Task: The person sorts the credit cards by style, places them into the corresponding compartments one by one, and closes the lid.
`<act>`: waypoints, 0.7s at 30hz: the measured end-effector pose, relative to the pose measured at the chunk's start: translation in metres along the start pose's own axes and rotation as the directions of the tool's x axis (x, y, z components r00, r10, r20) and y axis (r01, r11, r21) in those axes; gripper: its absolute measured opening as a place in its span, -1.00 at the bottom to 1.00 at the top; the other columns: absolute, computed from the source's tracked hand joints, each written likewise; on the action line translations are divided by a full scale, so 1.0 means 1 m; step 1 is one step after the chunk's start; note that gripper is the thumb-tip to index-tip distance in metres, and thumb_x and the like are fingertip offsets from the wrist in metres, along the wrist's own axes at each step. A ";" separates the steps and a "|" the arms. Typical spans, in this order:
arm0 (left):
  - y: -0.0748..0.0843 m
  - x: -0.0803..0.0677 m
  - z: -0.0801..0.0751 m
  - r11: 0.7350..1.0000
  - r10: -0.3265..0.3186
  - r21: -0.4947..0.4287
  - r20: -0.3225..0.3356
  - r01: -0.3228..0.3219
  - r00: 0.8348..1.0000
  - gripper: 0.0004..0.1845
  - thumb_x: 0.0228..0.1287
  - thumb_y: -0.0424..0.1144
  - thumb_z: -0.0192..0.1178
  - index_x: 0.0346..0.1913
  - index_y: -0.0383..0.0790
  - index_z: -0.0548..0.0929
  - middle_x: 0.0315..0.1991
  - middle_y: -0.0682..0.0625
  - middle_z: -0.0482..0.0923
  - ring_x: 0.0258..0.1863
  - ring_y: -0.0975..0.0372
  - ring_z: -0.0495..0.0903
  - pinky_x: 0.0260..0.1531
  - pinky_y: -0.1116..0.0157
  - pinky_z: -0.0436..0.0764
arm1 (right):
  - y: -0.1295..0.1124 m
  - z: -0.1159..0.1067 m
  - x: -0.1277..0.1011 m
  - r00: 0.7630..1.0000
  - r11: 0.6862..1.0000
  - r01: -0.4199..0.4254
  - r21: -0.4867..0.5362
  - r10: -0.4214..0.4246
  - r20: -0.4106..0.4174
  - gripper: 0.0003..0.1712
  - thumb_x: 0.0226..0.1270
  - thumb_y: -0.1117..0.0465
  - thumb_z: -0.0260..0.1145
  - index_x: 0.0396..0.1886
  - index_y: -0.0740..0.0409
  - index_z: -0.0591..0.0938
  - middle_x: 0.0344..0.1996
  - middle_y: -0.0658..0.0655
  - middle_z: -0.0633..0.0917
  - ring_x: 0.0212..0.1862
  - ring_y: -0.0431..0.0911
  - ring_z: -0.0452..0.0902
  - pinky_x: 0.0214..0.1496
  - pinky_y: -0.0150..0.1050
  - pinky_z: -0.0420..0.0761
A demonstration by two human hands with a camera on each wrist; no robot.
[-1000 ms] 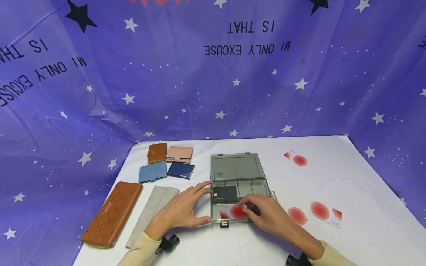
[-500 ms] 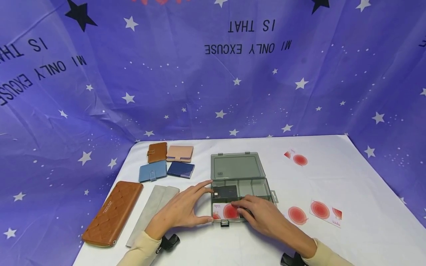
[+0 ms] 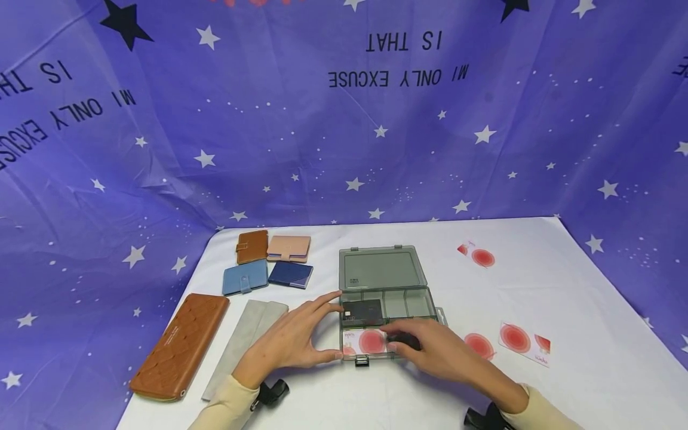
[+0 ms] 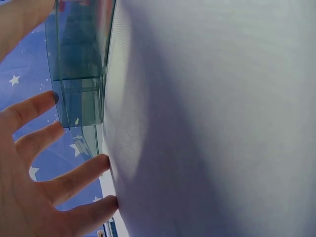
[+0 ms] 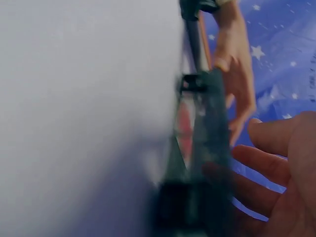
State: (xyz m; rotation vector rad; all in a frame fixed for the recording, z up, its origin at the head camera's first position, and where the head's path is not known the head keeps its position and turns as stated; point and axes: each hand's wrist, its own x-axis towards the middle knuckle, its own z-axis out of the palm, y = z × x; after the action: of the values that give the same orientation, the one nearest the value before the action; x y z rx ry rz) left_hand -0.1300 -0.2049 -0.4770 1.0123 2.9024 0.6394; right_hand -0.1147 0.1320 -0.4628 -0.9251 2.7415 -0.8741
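A clear grey plastic box (image 3: 384, 272) lies with its lid folded back on the white table (image 3: 580, 298). A dark card (image 3: 362, 310) sits in its far left compartment. Flat in the near compartment is a white card with a red disc (image 3: 365, 341). My left hand (image 3: 317, 331) brackets the box's left wall, index tip at the far corner, thumb at the near corner. My right hand (image 3: 400, 335) lies with straight fingers over the near compartment, beside the red-disc card. The left wrist view shows spread fingers (image 4: 59, 182) by the box (image 4: 81, 74). In the blurred right wrist view, fingers (image 5: 276, 163) reach over the box (image 5: 202, 148).
Left of the box lie a brown wallet (image 3: 253, 246), a pink one (image 3: 290, 248), a light blue one (image 3: 246, 278), a navy one (image 3: 291, 274), a long quilted brown wallet (image 3: 180, 345) and a grey pouch (image 3: 244, 346). Red-disc cards (image 3: 477, 255) (image 3: 478, 346) (image 3: 524, 341) lie to the right. Purple starred cloth surrounds the table.
The red-disc card has slid left under my right fingers and now lies flat at the near compartment's left end. My left hand has stayed on the box.
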 end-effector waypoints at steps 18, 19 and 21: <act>-0.002 0.000 -0.001 1.000 0.008 -0.017 -0.007 -0.008 1.000 -0.16 0.22 0.41 0.44 0.48 0.16 0.51 0.71 0.10 0.17 0.41 0.06 0.54 0.10 -0.03 0.68 | 0.145 -0.097 0.015 0.925 0.984 -0.172 0.046 0.178 -0.335 -0.57 0.50 0.22 0.47 0.25 0.31 0.69 0.00 0.31 0.83 0.05 0.26 0.78 0.13 0.22 0.68; -0.002 0.000 -0.001 1.000 0.007 -0.023 -0.006 -0.007 1.000 -0.17 0.22 0.40 0.45 0.48 0.16 0.52 0.71 0.09 0.17 0.41 0.05 0.54 0.11 -0.04 0.68 | 0.156 -0.100 0.015 0.921 0.981 -0.190 0.044 0.193 -0.339 -0.55 0.49 0.21 0.48 0.26 0.33 0.68 0.00 0.35 0.82 0.05 0.29 0.77 0.13 0.24 0.67; -0.002 0.000 0.000 1.000 0.004 -0.028 -0.004 -0.004 1.000 -0.17 0.22 0.38 0.46 0.48 0.16 0.52 0.71 0.09 0.17 0.42 0.04 0.54 0.11 -0.06 0.68 | 0.173 -0.104 0.015 0.915 0.975 -0.222 0.020 0.215 -0.342 -0.52 0.48 0.21 0.49 0.27 0.36 0.66 0.00 0.38 0.82 0.06 0.34 0.75 0.14 0.28 0.62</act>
State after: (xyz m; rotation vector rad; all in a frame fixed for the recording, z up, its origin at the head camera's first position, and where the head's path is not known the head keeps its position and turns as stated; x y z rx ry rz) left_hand -0.1310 -0.2060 -0.4778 1.0157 2.8869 0.6812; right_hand -0.2461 0.2857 -0.4728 -0.4881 3.0687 -1.0530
